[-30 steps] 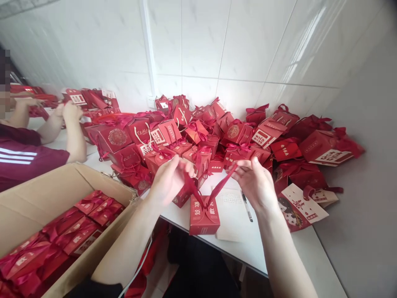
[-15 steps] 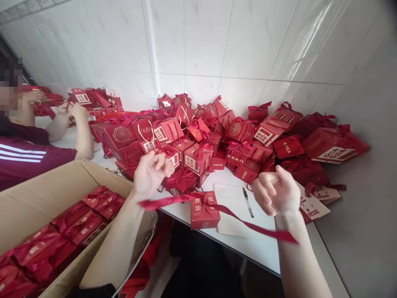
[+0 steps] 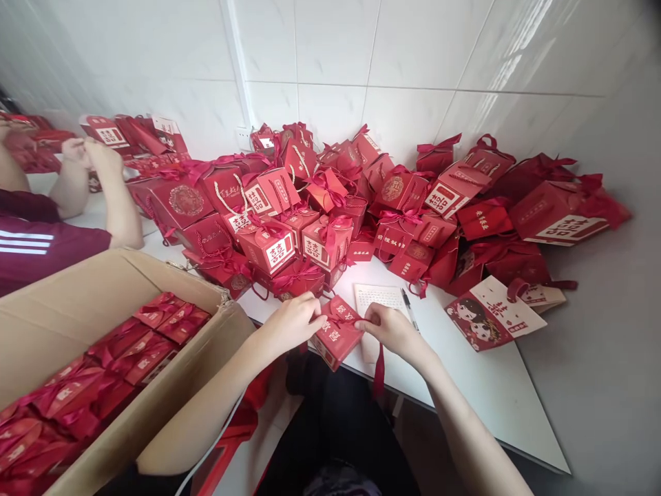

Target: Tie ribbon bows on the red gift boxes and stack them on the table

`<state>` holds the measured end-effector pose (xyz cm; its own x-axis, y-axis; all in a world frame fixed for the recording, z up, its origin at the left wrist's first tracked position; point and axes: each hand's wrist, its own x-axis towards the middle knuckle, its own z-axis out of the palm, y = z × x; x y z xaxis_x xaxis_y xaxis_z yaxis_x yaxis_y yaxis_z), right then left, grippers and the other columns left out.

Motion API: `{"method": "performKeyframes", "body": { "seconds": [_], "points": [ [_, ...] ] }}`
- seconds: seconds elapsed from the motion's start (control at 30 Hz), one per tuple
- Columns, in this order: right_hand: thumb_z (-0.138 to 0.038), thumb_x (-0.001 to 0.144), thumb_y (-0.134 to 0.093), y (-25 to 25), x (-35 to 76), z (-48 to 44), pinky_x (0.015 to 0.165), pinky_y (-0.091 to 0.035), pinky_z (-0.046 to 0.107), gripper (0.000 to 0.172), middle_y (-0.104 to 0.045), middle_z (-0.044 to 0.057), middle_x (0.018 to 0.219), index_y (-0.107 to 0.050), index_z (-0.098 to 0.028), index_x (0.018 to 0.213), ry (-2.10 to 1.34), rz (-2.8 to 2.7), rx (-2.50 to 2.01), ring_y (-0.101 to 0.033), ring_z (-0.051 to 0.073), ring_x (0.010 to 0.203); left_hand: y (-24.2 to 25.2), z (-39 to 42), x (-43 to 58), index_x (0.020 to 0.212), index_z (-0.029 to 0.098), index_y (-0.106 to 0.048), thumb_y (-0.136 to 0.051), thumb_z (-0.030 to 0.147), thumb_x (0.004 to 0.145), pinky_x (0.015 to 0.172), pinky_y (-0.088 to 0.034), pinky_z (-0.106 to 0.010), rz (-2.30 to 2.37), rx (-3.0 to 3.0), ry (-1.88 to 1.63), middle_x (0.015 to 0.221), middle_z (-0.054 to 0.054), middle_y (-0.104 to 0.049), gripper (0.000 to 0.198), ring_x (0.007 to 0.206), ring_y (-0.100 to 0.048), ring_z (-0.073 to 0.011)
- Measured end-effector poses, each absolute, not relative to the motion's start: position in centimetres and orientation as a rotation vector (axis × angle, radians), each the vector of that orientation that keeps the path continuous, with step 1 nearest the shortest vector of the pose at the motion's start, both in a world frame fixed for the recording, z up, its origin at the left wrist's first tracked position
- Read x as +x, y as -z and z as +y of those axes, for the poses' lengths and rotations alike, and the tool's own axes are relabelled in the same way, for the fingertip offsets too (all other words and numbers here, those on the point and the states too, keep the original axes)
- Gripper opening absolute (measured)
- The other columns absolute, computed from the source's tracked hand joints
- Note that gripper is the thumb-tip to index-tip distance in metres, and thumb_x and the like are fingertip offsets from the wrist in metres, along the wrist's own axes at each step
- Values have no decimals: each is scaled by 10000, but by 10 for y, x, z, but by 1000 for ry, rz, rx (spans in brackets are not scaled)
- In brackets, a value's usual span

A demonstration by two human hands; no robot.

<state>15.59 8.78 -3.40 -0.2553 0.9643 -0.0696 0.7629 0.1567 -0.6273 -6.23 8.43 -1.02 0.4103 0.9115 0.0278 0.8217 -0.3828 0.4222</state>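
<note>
A small red gift box (image 3: 338, 341) sits at the near table (image 3: 506, 406) edge, turned cornerwise to it; whether it rests there or is held slightly clear cannot be told. A ribbon (image 3: 379, 372) crosses its top, one tail hanging below the right hand (image 3: 392, 331), whose thumb and forefinger pinch it at the box's right side. The left hand (image 3: 295, 321) is curled at the opposite side (what its fingertips grip is not discernible). The box lies between both hands, neither clearly nearer; its long axis is uncertain. Beyond are a written sheet (image 3: 379, 295), a pen (image 3: 410, 306) and piled red boxes (image 3: 320, 234); leftward, a cardboard carton (image 3: 170, 275).
</note>
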Motion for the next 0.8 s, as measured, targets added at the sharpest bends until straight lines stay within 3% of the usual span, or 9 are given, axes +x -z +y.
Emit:
{"method": "performKeyframes", "body": {
  "seconds": [0.13,0.23,0.33,0.43,0.57,0.8],
  "points": [
    [-369,766,-586,28,159,93,530,-319,239,172,-516,-33,559,-548,-215,701,-741,-2048,-1612,-488,143,550,8,75,-67,679,191,-509,-452,335,833,592,-405,-260,1437,2066,-388,641,7,-591,218,618,-578,-166],
    [-526,760,-554,26,163,94,493,-299,237,353,-458,-39,528,-544,-197,632,-913,-2000,-1548,-430,123,508,16,72,-68,699,192,-472,-486,387,802,532,-397,-243,1312,1780,-434,625,20,-590,220,552,-555,-143],
    [-597,778,-475,29,168,93,470,-278,241,476,-384,-49,485,-445,-195,526,-1060,-1972,-1537,-359,101,469,25,74,-71,758,190,-463,-524,431,775,549,-402,-237,1141,1567,-447,606,38,-568,249,542,-539,-126],
    [-564,771,-497,37,171,91,500,-341,249,427,-457,-34,516,-468,-193,564,-1226,-1905,-1496,-431,113,496,33,80,-76,776,186,-477,-487,506,789,540,-364,-229,1167,1522,-451,510,71,-468,320,507,-477,-116],
    [-548,743,-541,51,173,90,621,-453,286,381,-544,-4,630,-518,-183,636,-1458,-1733,-1360,-562,149,609,41,88,-85,641,166,-484,-490,553,769,496,-277,-226,1231,1663,-357,535,55,-404,408,504,-387,-100],
    [-594,700,-571,66,176,95,561,-432,277,436,-559,5,530,-523,-181,572,-1528,-1693,-1352,-527,135,521,58,93,-95,624,165,-416,-465,529,802,522,-283,-210,1078,1702,-418,598,53,-369,409,560,-368,-90]
  ]
}}
